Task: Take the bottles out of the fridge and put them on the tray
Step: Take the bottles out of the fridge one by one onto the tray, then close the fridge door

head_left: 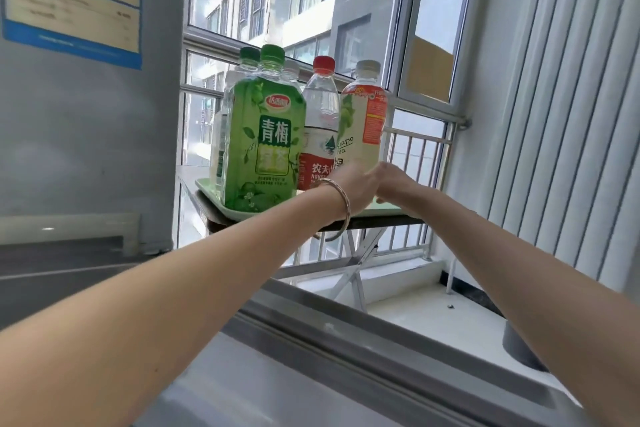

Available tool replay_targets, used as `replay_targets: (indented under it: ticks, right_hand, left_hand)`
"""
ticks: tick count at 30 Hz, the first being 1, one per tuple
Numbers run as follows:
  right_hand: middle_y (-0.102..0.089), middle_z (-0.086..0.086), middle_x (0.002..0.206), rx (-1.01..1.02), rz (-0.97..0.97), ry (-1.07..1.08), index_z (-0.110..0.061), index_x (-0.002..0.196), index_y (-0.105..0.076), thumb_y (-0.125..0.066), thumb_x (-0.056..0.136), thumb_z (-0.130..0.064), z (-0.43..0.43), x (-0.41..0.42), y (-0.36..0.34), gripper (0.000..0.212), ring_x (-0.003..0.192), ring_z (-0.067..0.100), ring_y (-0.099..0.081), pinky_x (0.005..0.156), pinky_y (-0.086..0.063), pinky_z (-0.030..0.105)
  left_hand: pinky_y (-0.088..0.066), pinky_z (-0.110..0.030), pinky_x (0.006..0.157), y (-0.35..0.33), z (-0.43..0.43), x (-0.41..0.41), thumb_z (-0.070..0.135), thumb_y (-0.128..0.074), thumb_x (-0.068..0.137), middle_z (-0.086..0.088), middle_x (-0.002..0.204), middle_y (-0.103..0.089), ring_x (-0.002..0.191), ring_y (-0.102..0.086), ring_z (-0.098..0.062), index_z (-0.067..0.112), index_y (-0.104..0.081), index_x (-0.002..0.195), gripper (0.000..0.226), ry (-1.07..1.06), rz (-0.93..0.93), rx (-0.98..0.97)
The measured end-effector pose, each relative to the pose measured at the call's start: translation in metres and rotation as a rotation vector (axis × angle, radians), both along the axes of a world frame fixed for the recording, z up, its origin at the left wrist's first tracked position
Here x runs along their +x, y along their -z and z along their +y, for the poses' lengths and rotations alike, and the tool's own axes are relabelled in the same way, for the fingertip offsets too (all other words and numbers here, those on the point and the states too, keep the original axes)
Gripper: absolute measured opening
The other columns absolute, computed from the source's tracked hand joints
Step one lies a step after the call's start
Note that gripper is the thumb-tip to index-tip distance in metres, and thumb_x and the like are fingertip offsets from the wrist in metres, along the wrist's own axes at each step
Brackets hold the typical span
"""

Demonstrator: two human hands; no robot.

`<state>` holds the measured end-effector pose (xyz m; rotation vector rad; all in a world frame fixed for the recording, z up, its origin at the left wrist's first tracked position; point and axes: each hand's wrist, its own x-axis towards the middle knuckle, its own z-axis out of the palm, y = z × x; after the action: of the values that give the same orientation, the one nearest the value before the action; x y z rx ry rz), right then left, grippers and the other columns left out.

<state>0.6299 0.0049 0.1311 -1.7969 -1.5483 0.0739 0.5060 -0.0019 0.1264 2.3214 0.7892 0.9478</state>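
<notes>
While both of our arms reach forward from the bottom of the frame, they meet at the center, low in front of the bottles standing on a pale green tray [384,209]. That tray rests on a small dark folding table [377,221] with crossed metal legs, set before a window with a railing.

Our left hand [358,185], with a thin metal bangle [341,210] on its wrist, comes in from the lower left and lies against the base of the red-capped water bottle [321,114] and the pale grape tea bottle [363,118]. We see only its back, so we cannot tell whether its fingers close on a bottle or lie loose. Our right hand [391,180] comes in from the lower right and sits just beside the left one, at the foot of the grape tea bottle; its fingers are hidden too, and we cannot tell their hold.

At the left of the tray, the big green plum tea bottle [265,135] stands upright, nearest to us. Behind it we see at least 1 more green cap [249,54] and some clear bottles, partly hidden. All the bottles we can see stand upright on the tray, close together.

Along the left of the frame rises a grey fridge side [86,135], carrying a blue-edged label [72,0] in the upper left. Across the bottom of the frame runs a grey metal edge [346,333].
</notes>
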Motion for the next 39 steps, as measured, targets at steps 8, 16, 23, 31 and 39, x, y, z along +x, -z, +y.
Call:
replay_targets:
  ticks: [8,16,23,31,39]
  right_hand:
    - [-0.063,0.002,0.084,0.114,-0.142,-0.013,-0.009,0.095,-0.058,-0.066,0.086,-0.025,-0.062,-0.036,0.041,0.019,0.075,0.019,-0.059,0.061,-0.049,0.027]
    - [-0.039,-0.008,0.152,-0.659,-0.414,-0.009,-0.043,0.148,-0.025,-0.049,0.082,-0.071,-0.14,-0.103,0.067,0.075,0.134,0.016,-0.042,0.111,-0.032,0.03]
    - [-0.025,-0.002,0.16,-0.667,-0.388,0.11,-0.031,0.154,-0.011,-0.046,0.094,-0.051,-0.154,-0.139,0.078,0.072,0.142,0.021,-0.032,0.116,-0.026,0.037]
    - [-0.036,0.003,0.155,-0.695,-0.393,0.138,-0.034,0.153,-0.018,-0.052,0.087,-0.06,-0.164,-0.156,0.073,0.079,0.137,0.022,-0.041,0.112,-0.031,0.03]
    - [-0.051,-0.008,0.143,-0.614,-0.236,0.007,-0.027,0.142,-0.048,-0.044,0.099,-0.025,-0.183,-0.196,0.057,0.043,0.124,0.009,-0.047,0.1,-0.029,0.019]
  left_hand:
    - [-0.053,-0.025,0.067,0.028,0.001,-0.074,0.004,-0.048,0.09,-0.003,0.098,-0.068,0.079,-0.06,-0.019,0.011,-0.072,0.097,0.026,-0.01,0.212,0.087]
    - [-0.024,-0.047,0.115,0.085,-0.015,-0.14,0.033,-0.031,0.099,-0.007,0.148,-0.038,0.139,-0.033,-0.028,0.028,-0.036,0.142,0.044,0.122,0.693,0.16]
    - [-0.005,-0.056,0.118,0.101,-0.023,-0.152,0.037,-0.019,0.1,-0.007,0.157,-0.023,0.147,-0.014,-0.027,0.03,-0.03,0.145,0.046,0.075,0.67,0.221]
    - [-0.004,-0.05,0.118,0.104,-0.024,-0.173,0.029,-0.021,0.102,-0.002,0.158,-0.026,0.147,-0.017,-0.022,0.029,-0.038,0.143,0.044,0.096,0.522,0.187]
    - [0.004,-0.055,0.118,0.11,-0.03,-0.214,0.058,-0.033,0.092,0.013,0.154,-0.032,0.147,-0.015,-0.01,0.043,-0.054,0.128,0.044,0.152,0.343,0.018]
